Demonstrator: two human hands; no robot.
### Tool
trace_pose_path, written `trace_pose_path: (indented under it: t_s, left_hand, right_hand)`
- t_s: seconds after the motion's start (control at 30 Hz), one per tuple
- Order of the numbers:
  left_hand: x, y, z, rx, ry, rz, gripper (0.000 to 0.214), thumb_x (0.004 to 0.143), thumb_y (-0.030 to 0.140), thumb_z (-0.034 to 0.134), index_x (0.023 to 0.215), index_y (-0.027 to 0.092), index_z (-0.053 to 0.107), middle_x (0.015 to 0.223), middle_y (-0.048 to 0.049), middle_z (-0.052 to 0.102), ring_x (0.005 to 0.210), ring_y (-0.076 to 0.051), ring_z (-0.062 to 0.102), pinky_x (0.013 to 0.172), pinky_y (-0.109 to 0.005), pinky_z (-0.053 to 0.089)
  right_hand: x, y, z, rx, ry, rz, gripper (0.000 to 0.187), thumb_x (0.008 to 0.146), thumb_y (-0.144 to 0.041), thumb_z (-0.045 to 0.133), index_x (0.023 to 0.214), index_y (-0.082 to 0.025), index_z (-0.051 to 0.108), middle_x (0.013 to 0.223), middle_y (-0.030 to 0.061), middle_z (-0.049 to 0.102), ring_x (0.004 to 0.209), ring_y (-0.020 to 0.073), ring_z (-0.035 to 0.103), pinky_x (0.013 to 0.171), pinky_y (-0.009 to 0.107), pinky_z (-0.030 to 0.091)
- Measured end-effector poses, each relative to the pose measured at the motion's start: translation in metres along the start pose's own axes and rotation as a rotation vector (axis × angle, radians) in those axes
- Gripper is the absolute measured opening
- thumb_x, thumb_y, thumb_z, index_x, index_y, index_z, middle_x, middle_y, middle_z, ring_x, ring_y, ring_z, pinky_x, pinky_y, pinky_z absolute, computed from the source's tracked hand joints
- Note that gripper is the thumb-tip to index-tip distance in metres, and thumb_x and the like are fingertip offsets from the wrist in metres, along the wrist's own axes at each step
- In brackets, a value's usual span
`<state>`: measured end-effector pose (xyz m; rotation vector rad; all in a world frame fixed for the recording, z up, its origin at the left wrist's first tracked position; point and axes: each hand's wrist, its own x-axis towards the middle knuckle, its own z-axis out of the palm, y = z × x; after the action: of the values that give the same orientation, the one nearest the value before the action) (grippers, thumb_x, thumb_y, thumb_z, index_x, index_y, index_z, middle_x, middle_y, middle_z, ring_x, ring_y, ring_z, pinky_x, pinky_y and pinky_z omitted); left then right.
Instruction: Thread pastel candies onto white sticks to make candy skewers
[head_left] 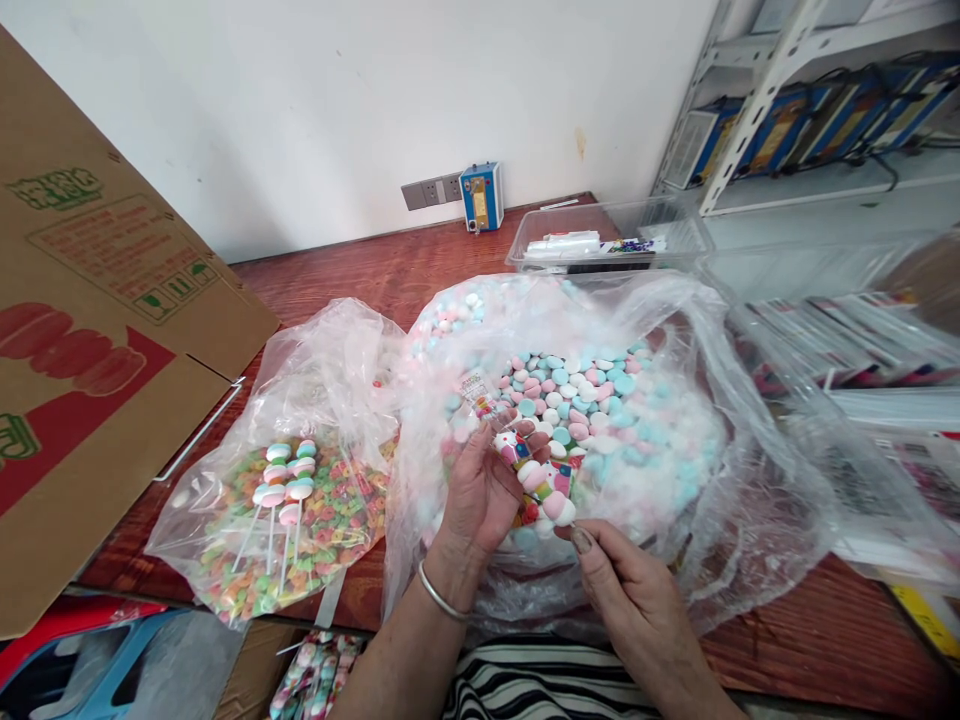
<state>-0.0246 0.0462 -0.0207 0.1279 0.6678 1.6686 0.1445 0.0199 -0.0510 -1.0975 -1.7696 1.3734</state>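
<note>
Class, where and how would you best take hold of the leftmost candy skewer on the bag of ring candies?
Probably by the lower end of its bare white stick, pinched from the near side: it points that way and splays from the other sticks, while the stacked candies above crowd together.

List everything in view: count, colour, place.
Cardboard box: one, brown, left
Ring-candy bag: one, clear, left of centre
Candy sticks: about four, pastel, on that bag
Round-candy bag: one, clear, centre
Table: one, brown, under bags
Tray: one, clear, back
Devices: several, blue, on shelf and table
Socket strip: one, grey, wall
Shelf: one, white, back right
Packets: several, white, right
Wrapped candy: many, multicoloured, bottom
Plastic item: count unclear, blue, bottom left
Held candy: one stack, pastel, left hand
Wrapper: count unclear, multicoloured, left hand
Bracelet: one, silver, left wrist
Clothing: one, striped, bottom
Left hand: one, bare, centre
Right hand: one, bare, at held candy
</note>
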Motion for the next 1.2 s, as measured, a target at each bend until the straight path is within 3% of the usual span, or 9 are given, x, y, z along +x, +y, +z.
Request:
trace_pose_path:
  t_s: [0.13, 0.37, 0.53, 0.73, 0.87, 0.97, 1.03, 1.1, 1.2]
  left_hand:
    - [-0.004, -0.004, 0.003, 0.063, -0.040, 0.030, 0.022, 0.084, 0.025, 0.068, 0.104, 0.017, 0.066, 0.094, -0.0035, 0.070, 0.088, -0.019, 0.071, 0.096, -0.039, 0.051]
    - [-0.010, -0.015, -0.001, 0.106, -0.046, -0.003, 0.028, 0.077, 0.017, 0.076, 0.103, 0.017, 0.066, 0.098, -0.0037, 0.072, 0.090, -0.017, 0.071, 0.100, -0.038, 0.048]
    - [0.000, -0.002, -0.002, 0.024, -0.074, 0.041, 0.036, 0.083, 0.030, 0.072, 0.116, 0.018, 0.064, 0.114, -0.0081, 0.070, 0.110, -0.023, 0.065, 0.101, -0.041, 0.048]
    - [0.007, -0.002, 0.012, 0.014, 0.003, 0.050, 0.018, 0.087, 0.024, 0.066, 0.102, 0.014, 0.067, 0.073, 0.0011, 0.063, 0.067, -0.009, 0.062, 0.083, -0.029, 0.054]
    - [0.002, -0.011, 0.020, -0.035, 0.071, 0.021, 0.016, 0.090, 0.028, 0.063, 0.097, 0.014, 0.066, 0.068, 0.0029, 0.055, 0.060, -0.008, 0.057, 0.073, -0.026, 0.054]
    - [0.000, -0.013, 0.021, -0.062, 0.108, 0.012, 0.022, 0.092, 0.035, 0.059, 0.096, 0.014, 0.065, 0.068, 0.0023, 0.054, 0.061, -0.009, 0.056, 0.073, -0.028, 0.054]
    - [0.000, -0.012, 0.021, -0.066, 0.084, -0.002, 0.030, 0.091, 0.043, 0.057, 0.097, 0.015, 0.065, 0.069, 0.0015, 0.054, 0.062, -0.011, 0.056, 0.072, -0.029, 0.054]
    - [0.000, -0.010, 0.020, -0.059, 0.041, -0.010, 0.036, 0.090, 0.050, 0.056, 0.097, 0.016, 0.065, 0.069, 0.0011, 0.054, 0.063, -0.012, 0.056, 0.073, -0.031, 0.054]
    - [-0.001, -0.009, 0.018, -0.037, -0.008, -0.006, 0.036, 0.091, 0.051, 0.054, 0.092, 0.016, 0.065, 0.066, 0.0014, 0.054, 0.062, -0.012, 0.057, 0.078, -0.034, 0.054]
  right_hand:
    - [-0.003, 0.006, 0.004, 0.163, -0.035, 0.113, 0.034, 0.099, -0.045, 0.040, 0.098, -0.018, 0.061, 0.056, -0.0074, 0.035, 0.047, 0.0115, 0.035, 0.044, 0.022, 0.031]
    - [-0.001, 0.005, 0.006, 0.183, 0.001, 0.080, 0.032, 0.097, -0.044, 0.045, 0.094, -0.018, 0.063, 0.055, -0.0069, 0.035, 0.047, 0.0114, 0.033, 0.042, 0.022, 0.029]
    - [-0.001, -0.004, 0.003, 0.119, -0.015, 0.054, 0.030, 0.096, -0.040, 0.046, 0.084, -0.019, 0.063, 0.055, -0.0061, 0.038, 0.046, 0.0113, 0.035, 0.042, 0.023, 0.029]
    - [0.001, -0.001, 0.004, -0.211, 0.096, -0.221, 0.022, 0.098, -0.026, 0.045, 0.092, -0.017, 0.064, 0.067, -0.0001, 0.063, 0.057, 0.0142, 0.058, 0.052, 0.022, 0.044]
    - [0.002, 0.007, 0.002, -0.653, 0.314, -0.570, 0.019, 0.096, -0.018, 0.052, 0.108, -0.011, 0.064, 0.076, 0.0068, 0.073, 0.059, 0.0179, 0.065, 0.059, 0.027, 0.046]
    - [0.000, 0.008, -0.002, -0.826, 0.375, -0.656, 0.014, 0.093, -0.016, 0.059, 0.103, -0.010, 0.066, 0.070, 0.0075, 0.072, 0.056, 0.0184, 0.063, 0.058, 0.029, 0.044]
    - [-0.001, 0.007, -0.004, -0.784, 0.358, -0.642, 0.011, 0.092, -0.017, 0.059, 0.097, -0.013, 0.068, 0.064, 0.0051, 0.069, 0.054, 0.0174, 0.061, 0.056, 0.029, 0.043]
    - [-0.001, 0.005, -0.005, -0.608, 0.295, -0.532, 0.014, 0.093, -0.022, 0.056, 0.094, -0.016, 0.069, 0.064, 0.0043, 0.069, 0.056, 0.0166, 0.061, 0.056, 0.027, 0.044]
    - [0.000, 0.001, -0.003, -0.083, 0.099, -0.102, 0.026, 0.095, -0.039, 0.051, 0.083, -0.020, 0.064, 0.056, -0.0004, 0.059, 0.048, 0.0129, 0.051, 0.045, 0.023, 0.038]
